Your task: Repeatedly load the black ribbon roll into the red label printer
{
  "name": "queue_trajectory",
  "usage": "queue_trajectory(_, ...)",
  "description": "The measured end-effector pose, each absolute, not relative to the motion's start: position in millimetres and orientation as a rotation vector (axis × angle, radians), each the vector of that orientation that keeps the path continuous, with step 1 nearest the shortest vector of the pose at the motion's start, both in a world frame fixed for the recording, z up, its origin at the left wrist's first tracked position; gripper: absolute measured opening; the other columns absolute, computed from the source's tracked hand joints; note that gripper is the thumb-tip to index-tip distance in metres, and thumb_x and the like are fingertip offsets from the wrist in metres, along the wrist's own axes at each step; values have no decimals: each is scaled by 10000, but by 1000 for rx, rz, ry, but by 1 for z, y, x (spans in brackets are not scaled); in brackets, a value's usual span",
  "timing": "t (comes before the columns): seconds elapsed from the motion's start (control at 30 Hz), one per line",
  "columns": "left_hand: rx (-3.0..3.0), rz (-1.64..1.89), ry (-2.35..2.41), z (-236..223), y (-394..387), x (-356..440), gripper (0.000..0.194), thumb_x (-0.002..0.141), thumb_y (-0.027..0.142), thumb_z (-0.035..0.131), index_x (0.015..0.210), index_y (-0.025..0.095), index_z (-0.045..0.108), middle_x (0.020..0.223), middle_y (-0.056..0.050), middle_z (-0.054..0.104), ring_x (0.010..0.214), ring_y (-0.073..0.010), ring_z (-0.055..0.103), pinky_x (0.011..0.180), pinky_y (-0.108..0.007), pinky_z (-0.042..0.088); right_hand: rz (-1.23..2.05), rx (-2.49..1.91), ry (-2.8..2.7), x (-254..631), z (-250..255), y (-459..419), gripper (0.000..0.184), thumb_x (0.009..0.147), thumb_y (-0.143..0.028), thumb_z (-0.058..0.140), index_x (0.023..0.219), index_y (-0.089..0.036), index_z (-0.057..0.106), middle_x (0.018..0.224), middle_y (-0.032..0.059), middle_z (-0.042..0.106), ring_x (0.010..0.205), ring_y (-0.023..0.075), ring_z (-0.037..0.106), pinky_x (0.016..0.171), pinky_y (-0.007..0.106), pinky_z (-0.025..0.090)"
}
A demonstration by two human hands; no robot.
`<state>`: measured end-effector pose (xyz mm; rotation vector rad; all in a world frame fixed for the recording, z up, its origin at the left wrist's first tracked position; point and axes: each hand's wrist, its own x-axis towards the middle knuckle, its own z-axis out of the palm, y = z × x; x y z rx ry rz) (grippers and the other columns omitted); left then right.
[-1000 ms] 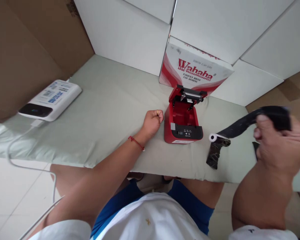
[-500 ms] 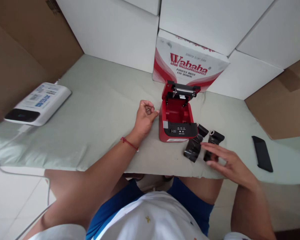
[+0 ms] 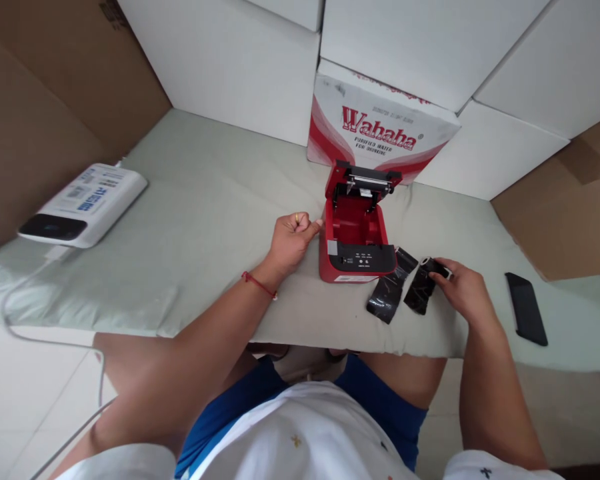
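A small red printer stands in the middle with its lid raised and its red inner bay bare. My left hand is at its left side, fingers curled in with nothing seen in them, the thumb touching or almost touching the casing. My right hand pinches the upper end of a black film roll between thumb and fingers; a length of film hangs from it toward the near edge. A second black film roll lies between it and the printer, its far end beside the casing.
Behind the printer is a white and red Wahaha carton. A white power bank with a cable sits at the left, and a black phone-like object at the right. Cardboard boxes flank the cloth-covered table.
My right hand has moved away from me and closed on the right film roll, which has shifted slightly. My left fingers have curled tighter beside the printer.
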<state>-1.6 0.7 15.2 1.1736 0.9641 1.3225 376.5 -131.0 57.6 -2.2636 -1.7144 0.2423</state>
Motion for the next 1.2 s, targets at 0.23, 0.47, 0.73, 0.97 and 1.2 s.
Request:
queue_trajectory(0.23, 1208, 1301, 975, 17, 1, -1, 663, 776, 432, 834, 627, 235, 219, 607, 75, 204, 609, -94, 145, 569, -289, 152, 1139, -1579, -2432, 335, 185, -146, 360, 1029, -517, 733, 1332, -360, 850, 1269, 66, 862, 1021, 263, 849, 852, 359, 694)
queue_trajectory(0.47, 1200, 1289, 963, 14, 3, -2, 576, 753, 361, 795, 630, 239, 246, 599, 80, 248, 605, -94, 178, 580, -278, 179, 708, -1590, -2292, 248, 197, -80, 396, 1015, -446, 694, 1373, -326, 814, 1283, 22, 854, 1034, 238, 814, 888, 349, 665)
queue_trajectory(0.73, 1207, 1281, 953, 15, 4, -1, 526, 779, 309, 768, 624, 236, 271, 600, 80, 267, 604, -93, 214, 596, -274, 211, 458, -1763, -2637, 205, 153, -8, 390, 934, -208, 657, 1277, -254, 839, 1105, 46, 875, 904, 224, 772, 798, 324, 576)
queue_trajectory(0.97, 1199, 1256, 948, 16, 5, 2, 527, 801, 281, 766, 629, 238, 270, 603, 79, 258, 604, -97, 220, 596, -273, 220, 441, -1757, -2898, 197, 143, 13, 226, 934, -242, 708, 1078, -249, 882, 928, 69, 859, 762, 227, 738, 725, 325, 533)
queue_trajectory(1.2, 1199, 1254, 954, 16, 4, 3, 459, 818, 210, 691, 633, 240, 272, 600, 79, 252, 592, -103, 211, 581, -278, 217, 492, -1634, -2560, 218, 157, -31, 399, 1080, -396, 559, 1358, -262, 812, 1214, 63, 871, 983, 242, 811, 866, 359, 638)
